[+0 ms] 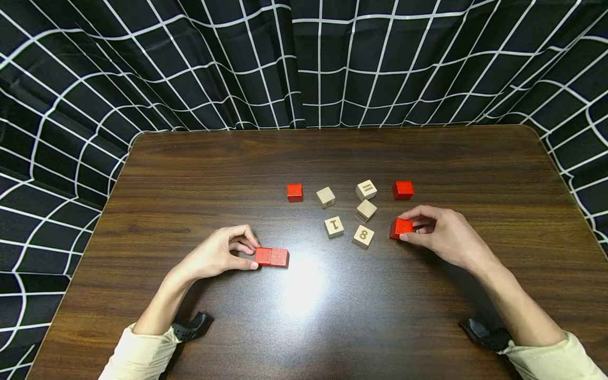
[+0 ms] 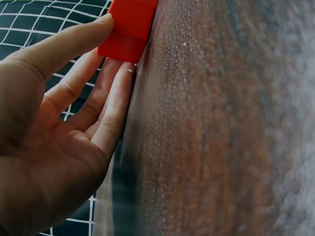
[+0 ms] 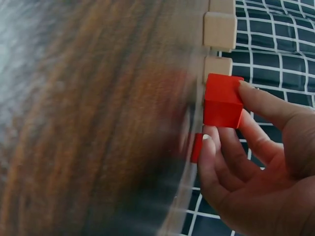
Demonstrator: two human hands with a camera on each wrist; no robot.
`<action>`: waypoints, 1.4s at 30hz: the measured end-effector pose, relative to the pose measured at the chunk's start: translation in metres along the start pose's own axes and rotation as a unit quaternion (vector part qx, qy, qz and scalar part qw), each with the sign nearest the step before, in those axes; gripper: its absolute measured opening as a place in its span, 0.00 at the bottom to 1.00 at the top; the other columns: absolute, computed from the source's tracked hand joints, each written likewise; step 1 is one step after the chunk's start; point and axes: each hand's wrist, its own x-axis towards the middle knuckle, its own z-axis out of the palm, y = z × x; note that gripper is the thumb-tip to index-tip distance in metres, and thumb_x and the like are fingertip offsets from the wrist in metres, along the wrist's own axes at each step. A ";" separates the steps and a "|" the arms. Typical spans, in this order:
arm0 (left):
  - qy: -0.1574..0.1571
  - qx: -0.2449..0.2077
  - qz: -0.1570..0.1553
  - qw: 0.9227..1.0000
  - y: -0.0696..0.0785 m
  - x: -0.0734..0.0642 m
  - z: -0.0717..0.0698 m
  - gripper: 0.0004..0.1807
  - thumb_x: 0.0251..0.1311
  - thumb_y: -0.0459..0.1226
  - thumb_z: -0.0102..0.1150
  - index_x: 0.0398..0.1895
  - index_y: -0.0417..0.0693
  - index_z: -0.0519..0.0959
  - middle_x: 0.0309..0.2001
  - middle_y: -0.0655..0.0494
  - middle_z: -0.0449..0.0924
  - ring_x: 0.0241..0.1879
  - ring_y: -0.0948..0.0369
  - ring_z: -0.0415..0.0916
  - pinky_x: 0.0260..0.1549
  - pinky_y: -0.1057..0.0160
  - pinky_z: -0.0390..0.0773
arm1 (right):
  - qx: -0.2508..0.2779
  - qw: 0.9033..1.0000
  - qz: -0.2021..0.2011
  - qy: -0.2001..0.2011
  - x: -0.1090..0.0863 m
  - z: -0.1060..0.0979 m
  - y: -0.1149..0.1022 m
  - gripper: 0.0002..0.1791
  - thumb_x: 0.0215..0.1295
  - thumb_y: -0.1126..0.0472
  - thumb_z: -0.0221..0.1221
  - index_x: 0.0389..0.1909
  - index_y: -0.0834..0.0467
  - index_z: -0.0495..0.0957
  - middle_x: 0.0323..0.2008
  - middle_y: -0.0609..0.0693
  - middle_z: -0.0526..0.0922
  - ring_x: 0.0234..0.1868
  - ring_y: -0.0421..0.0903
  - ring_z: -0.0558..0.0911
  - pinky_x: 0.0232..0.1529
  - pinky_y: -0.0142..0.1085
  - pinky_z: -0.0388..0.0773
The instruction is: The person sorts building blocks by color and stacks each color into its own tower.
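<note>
Two red cubes stand side by side, touching, on the table's left half. My left hand (image 1: 216,254) pinches the left red cube (image 1: 263,256) between thumb and fingers, and the other red cube (image 1: 280,257) adjoins its right side. In the left wrist view the thumb lies along the red cube's (image 2: 129,29) side. On the right, my right hand (image 1: 444,235) pinches another red cube (image 1: 401,227) by thumb and fingertips. The right wrist view shows that red cube (image 3: 224,101) close up; whether it touches the table I cannot tell.
Several pale wooden cubes lie mid-table, among them one marked 8 (image 1: 363,236) and one marked 1 (image 1: 334,227). Farther back sit a red cube (image 1: 294,192) on the left and another red cube (image 1: 402,190) on the right. A black gridded curtain (image 1: 304,68) surrounds the table (image 1: 214,163).
</note>
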 end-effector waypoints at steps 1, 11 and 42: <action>0.000 -0.001 0.000 1.000 0.000 0.000 0.000 0.18 0.45 0.29 0.78 0.37 0.43 0.79 0.43 0.47 0.80 0.43 0.54 0.81 0.49 0.62 0.83 | 0.000 1.000 -0.002 0.005 0.000 -0.001 -0.001 0.16 0.57 0.57 0.72 0.46 0.51 0.84 0.38 0.49 0.85 0.36 0.44 0.81 0.32 0.25 0.77; 0.001 -0.004 0.000 1.000 0.001 0.000 0.000 0.17 0.45 0.29 0.78 0.37 0.43 0.79 0.43 0.47 0.80 0.43 0.54 0.81 0.49 0.63 0.83 | 0.046 0.998 -0.028 0.040 -0.002 -0.002 -0.013 0.16 0.58 0.61 0.71 0.48 0.52 0.82 0.41 0.52 0.87 0.37 0.36 0.83 0.33 0.20 0.78; -0.001 -0.005 0.000 1.000 0.002 -0.001 0.000 0.18 0.45 0.28 0.77 0.38 0.43 0.79 0.44 0.47 0.80 0.42 0.55 0.81 0.49 0.63 0.83 | 0.157 0.981 -0.094 0.066 0.003 0.028 -0.053 0.20 0.54 0.70 0.72 0.48 0.58 0.83 0.44 0.51 0.84 0.33 0.40 0.85 0.35 0.25 0.83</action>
